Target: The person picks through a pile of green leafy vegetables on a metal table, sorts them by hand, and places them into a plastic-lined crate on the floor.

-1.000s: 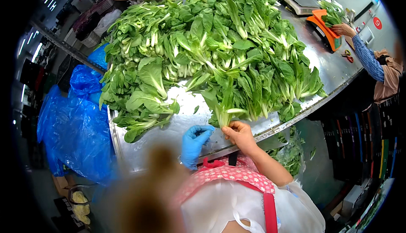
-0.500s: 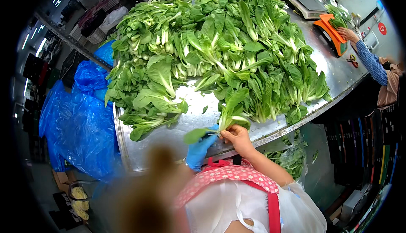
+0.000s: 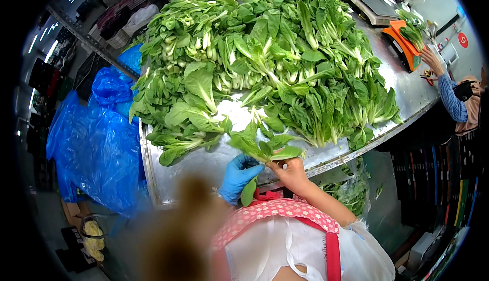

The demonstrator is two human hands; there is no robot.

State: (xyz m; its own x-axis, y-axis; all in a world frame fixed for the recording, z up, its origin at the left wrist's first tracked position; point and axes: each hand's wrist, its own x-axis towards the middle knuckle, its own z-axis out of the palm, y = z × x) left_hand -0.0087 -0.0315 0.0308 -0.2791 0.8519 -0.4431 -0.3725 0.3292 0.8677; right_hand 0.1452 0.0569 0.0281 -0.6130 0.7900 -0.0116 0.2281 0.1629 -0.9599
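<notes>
Over the near edge of the metal table, my right hand [image 3: 293, 174], bare, pinches the pale base of a small head of leafy greens [image 3: 265, 148]. Its leaves spread up and to the left. Close by on the left is my left hand [image 3: 238, 178] in a blue glove, thumb and fingers closed together. A single green leaf [image 3: 248, 192] hangs below its fingertips and appears held there. Beyond both hands lies a large heap of leafy greens [image 3: 300, 67] with white stems, several loose heads [image 3: 186, 143] lying at its left front.
The metal table [image 3: 168, 181] has a raised rim. Blue plastic bags [image 3: 97, 148] hang at its left. At the far right stand a scale [image 3: 374, 8], an orange device [image 3: 402, 46] and scissors [image 3: 429, 77], near another person's hand [image 3: 432, 59]. A bag of greens [image 3: 351, 189] sits below the right edge.
The head of greens has tipped left, its leaves now fanned over my left hand. The single leaf has swung from left of the glove to hanging below it. The co-worker's hand has shifted slightly.
</notes>
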